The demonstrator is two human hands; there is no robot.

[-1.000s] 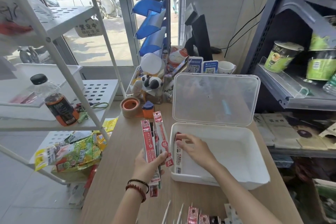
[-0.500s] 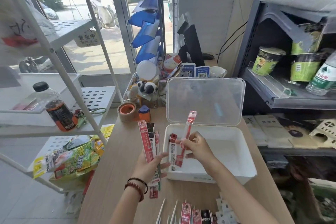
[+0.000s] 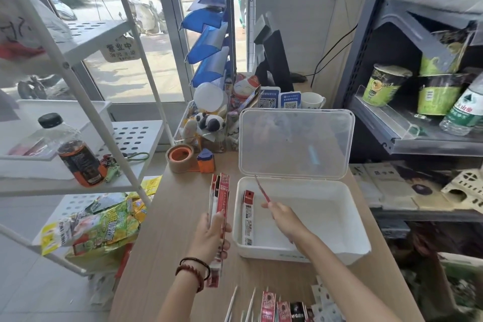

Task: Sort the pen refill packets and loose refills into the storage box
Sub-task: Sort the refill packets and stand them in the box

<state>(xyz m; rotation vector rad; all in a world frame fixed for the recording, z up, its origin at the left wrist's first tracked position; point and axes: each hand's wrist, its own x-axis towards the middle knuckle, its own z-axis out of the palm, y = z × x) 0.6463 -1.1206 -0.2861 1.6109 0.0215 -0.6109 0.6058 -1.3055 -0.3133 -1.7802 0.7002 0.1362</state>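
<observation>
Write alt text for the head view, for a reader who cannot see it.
A person's right hand holds a red refill packet over an open white storage box, where one packet lies by its left wall. The left hand grips a bundle of packets beside the box; more packets lie nearer the viewer.

One wide head-worn camera looks forward and down, close over the table (image 3: 177,212) and storage box (image 3: 274,252), facing the window (image 3: 130,73).

Left hand (image 3: 209,235) curled; right hand (image 3: 283,217) seemingly too
</observation>
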